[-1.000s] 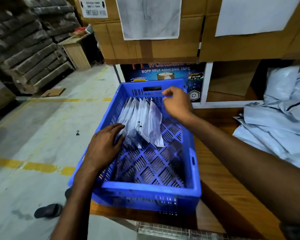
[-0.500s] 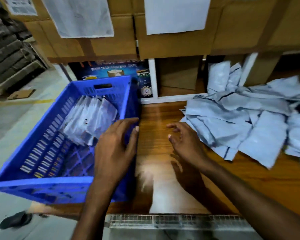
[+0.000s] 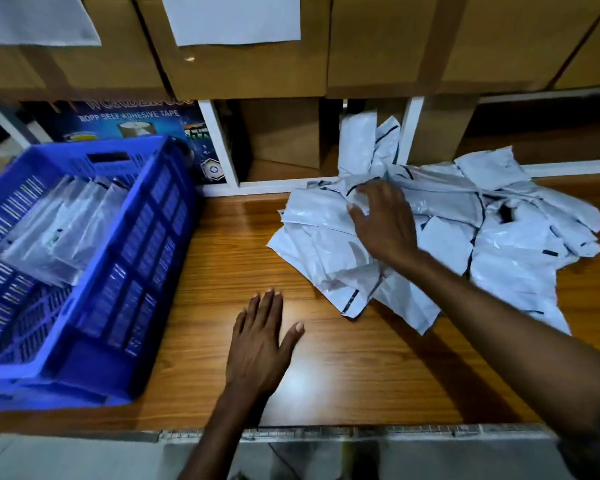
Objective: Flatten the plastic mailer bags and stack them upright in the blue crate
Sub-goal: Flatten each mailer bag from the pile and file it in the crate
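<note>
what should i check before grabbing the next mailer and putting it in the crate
1. Right hand gripping one bag: not ok, its fingers lie spread on top of the pile of mailer bags, none gripped.
2. Left hand free: ok, open and flat, holding nothing.
3. Space for flattening: ok, bare table shows between the blue crate and the pile.
4. Room in the crate: ok, its near part is free.
5. Stacked bags upright: ok, on edge, though leaning.
</note>
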### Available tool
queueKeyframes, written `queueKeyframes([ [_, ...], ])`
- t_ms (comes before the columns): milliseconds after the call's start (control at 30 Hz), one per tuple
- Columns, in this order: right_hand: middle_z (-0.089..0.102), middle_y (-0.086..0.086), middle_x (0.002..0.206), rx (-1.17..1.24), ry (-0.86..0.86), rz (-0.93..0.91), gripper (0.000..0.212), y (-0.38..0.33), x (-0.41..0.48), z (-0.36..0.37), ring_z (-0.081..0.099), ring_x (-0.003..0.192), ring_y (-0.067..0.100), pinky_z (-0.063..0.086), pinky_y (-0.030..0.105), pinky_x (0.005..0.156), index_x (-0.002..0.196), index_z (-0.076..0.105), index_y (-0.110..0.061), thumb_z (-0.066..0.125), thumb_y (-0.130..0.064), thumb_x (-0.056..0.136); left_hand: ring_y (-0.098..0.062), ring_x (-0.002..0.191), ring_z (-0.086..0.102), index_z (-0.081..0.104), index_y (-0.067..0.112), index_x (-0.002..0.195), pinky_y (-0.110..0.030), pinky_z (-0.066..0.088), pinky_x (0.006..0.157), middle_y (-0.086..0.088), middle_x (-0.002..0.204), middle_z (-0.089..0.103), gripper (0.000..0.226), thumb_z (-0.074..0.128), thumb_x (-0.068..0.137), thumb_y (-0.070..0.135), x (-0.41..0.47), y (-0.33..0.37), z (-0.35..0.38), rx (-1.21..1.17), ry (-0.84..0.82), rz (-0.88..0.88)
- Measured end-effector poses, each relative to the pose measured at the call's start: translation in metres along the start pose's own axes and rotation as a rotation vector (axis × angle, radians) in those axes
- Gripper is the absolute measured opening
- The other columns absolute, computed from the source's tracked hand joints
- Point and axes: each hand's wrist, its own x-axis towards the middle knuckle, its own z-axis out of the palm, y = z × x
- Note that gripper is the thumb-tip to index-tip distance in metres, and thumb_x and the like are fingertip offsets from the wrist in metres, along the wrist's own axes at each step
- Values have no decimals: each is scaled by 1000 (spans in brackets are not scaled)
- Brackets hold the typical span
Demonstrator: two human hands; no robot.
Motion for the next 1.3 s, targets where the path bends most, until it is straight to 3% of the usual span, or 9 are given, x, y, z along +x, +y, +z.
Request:
queueKeyframes([
  [233,25,22,162,-261,-262,28,74,19,87,48,26,148,41,24,54,118,158,25,-16,42,-58,101,-6,157,0,23,31,163,-33,7,125,15,171,11,77,25,100,74,4,2,-2,31,20,-50],
  [333,35,22,154,-366,-390,73,70,28,94,66,29,143,42,15,62,117,158,20,-21,41,-57,101,-5,157,0,24,31,163,-31,6,124,16,170,12,77,26,99,75,4,2,-3,39,18,-54],
  [633,56,11,129,-207,302,-225,48,-22,51,29,49,120,32,36,48,105,141,53,-24,50,-15,94,-6,157,0,24,30,163,-32,6,124,15,170,12,75,28,101,72,2,-1,-4,-15,20,-30],
  [733,57,12,128,-111,359,-304,47,-59,4,13,51,117,32,39,45,98,138,56,-20,53,-7,93,-8,157,6,31,29,161,-33,11,125,15,169,18,68,32,103,65,-1,-9,-6,-65,16,40],
  [933,56,8,133,29,-30,-404,55,-98,-145,18,49,128,29,41,46,104,143,53,-18,57,-6,90,-20,150,35,51,19,151,-41,32,120,2,161,41,51,35,106,39,-30,-78,-23,-28,143,8],
  [1000,48,3,149,-91,-278,-423,61,-103,-190,35,34,146,24,26,48,119,151,43,-22,55,-12,92,-21,148,38,52,16,150,-41,32,120,0,160,43,50,38,105,32,-35,-95,-25,-69,160,-3],
  [1133,-1,-6,170,-264,-712,-405,69,-104,-209,49,-14,155,12,-10,51,124,162,12,-34,25,-67,102,-20,135,51,55,18,145,-39,39,114,0,146,57,39,39,109,20,-37,-99,-28,-355,243,-36],
  [1200,-14,-10,168,-235,-693,-325,74,-105,-201,41,-24,151,6,-14,49,123,162,6,-34,13,-74,100,-19,130,52,56,20,143,-36,40,111,1,141,60,38,40,110,28,-36,-97,-39,-513,282,-90],
  [1300,2,-7,170,-263,-507,-166,64,-109,-205,40,-7,156,9,1,45,126,161,19,-30,8,-59,105,-21,136,48,56,17,145,-36,37,114,-3,146,58,45,39,107,34,-33,-82,-51,-433,251,87],
])
